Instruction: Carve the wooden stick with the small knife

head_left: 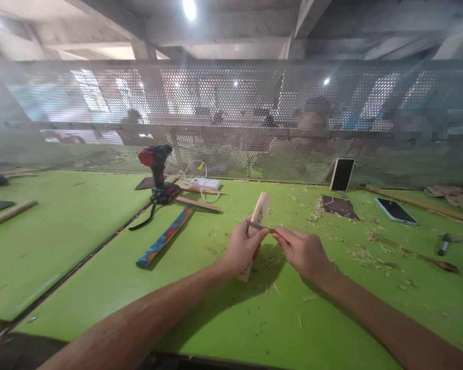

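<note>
My left hand (pixel 244 245) is closed around a pale strip of wood (pixel 259 209) with small coloured marks on its face, tilted above the green table (pixel 200 303). In my right hand (pixel 304 253) is the handle of a thin carving knife (pixel 257 225), its grey blade lying across the wood near my left thumb. Both hands are close together, and my left thumb reaches toward the knife. The lower end of the wood shows beneath my left hand. My fingers hide the wood's middle and most of the knife handle.
A cordless drill (pixel 158 174) stands behind to the left, near a blue painted wooden strip (pixel 165 237). Shavings (pixel 370 257), a brown sandpaper piece (pixel 338 206), a phone (pixel 396 211) and a wooden spoon (pixel 440 263) lie right. A perforated screen (pixel 231 149) bounds the back.
</note>
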Tool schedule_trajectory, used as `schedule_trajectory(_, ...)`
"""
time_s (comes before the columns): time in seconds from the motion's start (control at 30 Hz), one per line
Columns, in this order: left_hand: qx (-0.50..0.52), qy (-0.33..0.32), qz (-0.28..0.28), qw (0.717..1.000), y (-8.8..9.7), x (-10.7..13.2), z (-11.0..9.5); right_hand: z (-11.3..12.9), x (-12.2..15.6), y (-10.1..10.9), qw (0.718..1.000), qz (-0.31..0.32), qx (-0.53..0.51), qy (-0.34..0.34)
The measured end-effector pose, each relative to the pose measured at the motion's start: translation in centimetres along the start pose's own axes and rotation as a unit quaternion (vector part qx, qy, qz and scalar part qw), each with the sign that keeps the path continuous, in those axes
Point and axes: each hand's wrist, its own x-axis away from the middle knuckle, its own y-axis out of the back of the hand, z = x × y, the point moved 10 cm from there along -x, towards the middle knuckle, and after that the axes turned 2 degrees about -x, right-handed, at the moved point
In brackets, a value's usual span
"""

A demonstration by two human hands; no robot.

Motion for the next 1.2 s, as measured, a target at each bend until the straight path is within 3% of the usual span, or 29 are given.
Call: schedule_trajectory(1.2,0.003,0.007,-0.015,1.000,0.8,0.0,0.1,0.7,0.1,0.7,0.999,-0.025,0.034,-0.027)
